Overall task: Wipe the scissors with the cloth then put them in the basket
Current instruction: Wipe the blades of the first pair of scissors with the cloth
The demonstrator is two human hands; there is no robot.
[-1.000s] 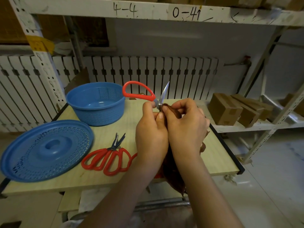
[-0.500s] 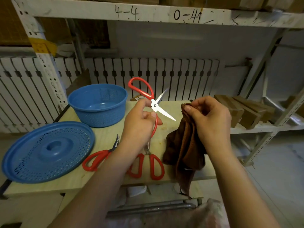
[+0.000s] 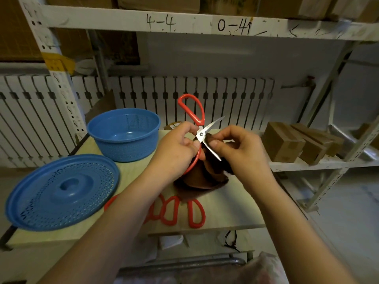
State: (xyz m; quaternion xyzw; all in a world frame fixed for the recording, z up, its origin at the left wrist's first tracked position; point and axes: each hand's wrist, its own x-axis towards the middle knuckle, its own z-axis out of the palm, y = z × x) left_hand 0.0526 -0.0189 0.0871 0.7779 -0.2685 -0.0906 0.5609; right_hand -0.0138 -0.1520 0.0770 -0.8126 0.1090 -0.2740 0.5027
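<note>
Scissors [image 3: 200, 128] in hands; shelf beam [image 3: 205, 23] reads "4-4", "0-41".

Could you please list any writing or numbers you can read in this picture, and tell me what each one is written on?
"4-4": handwritten in dark marker on the white shelf beam overhead.
"0-41": handwritten on the same beam, further right.
More marker strokes to the right of that on the beam: scrawls, not readable.
Cardboard boxes on the side shelf: no legible print.
Scissors, blue basket and blue lid: no visible text.
</note>
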